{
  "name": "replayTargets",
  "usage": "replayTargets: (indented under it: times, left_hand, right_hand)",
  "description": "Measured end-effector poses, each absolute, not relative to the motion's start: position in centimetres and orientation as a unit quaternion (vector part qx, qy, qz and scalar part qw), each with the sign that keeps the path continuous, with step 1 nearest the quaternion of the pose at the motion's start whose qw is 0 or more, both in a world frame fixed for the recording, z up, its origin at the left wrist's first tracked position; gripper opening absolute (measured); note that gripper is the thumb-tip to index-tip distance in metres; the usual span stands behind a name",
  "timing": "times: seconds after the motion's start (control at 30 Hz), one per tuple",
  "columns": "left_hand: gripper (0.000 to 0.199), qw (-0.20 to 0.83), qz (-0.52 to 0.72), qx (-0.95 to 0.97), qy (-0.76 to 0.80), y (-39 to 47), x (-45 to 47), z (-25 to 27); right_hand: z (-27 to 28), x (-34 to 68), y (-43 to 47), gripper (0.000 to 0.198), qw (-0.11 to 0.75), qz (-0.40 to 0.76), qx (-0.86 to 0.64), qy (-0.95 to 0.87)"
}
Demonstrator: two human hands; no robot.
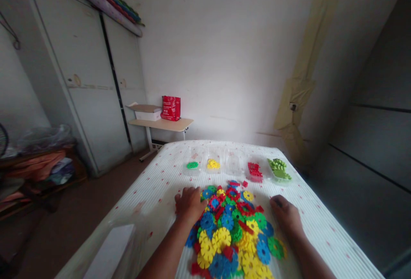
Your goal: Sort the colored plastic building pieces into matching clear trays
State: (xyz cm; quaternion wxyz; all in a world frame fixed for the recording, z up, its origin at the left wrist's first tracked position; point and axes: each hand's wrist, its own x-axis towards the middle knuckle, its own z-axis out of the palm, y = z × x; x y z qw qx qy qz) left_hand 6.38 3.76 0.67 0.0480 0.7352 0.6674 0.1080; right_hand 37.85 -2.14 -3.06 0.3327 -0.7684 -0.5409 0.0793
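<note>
A loose heap of plastic snowflake discs (227, 222) in blue, yellow, green and red spreads over the table between my hands. Small red blocks (245, 226) are mixed in. My left hand (189, 204) rests at the heap's upper left edge, fingers bent and a little apart, thumb toward the discs. To the right of the heap, my right hand (287, 215) lies loosely curled, apart from the nearest discs. Nothing shows in either hand, though the undersides of both are hidden.
Along the far side stand clear trays holding green pieces (192, 165), yellow pieces (213, 164), red blocks (255, 171) and light green pieces (279, 168). A white box (111, 251) lies front left. Behind, a small desk (175, 124) carries a red bag (171, 108).
</note>
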Motion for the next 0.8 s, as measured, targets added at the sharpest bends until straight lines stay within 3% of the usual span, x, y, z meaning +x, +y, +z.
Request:
replayTargets:
  times: [0.8]
  left_hand:
    - [0.013,0.029,0.237,0.728,0.643,3.1,6.6,-1.2]
  right_hand:
    - [-3.2,37.8,-2.3,0.031,0.349,0.086,-0.752,-0.553]
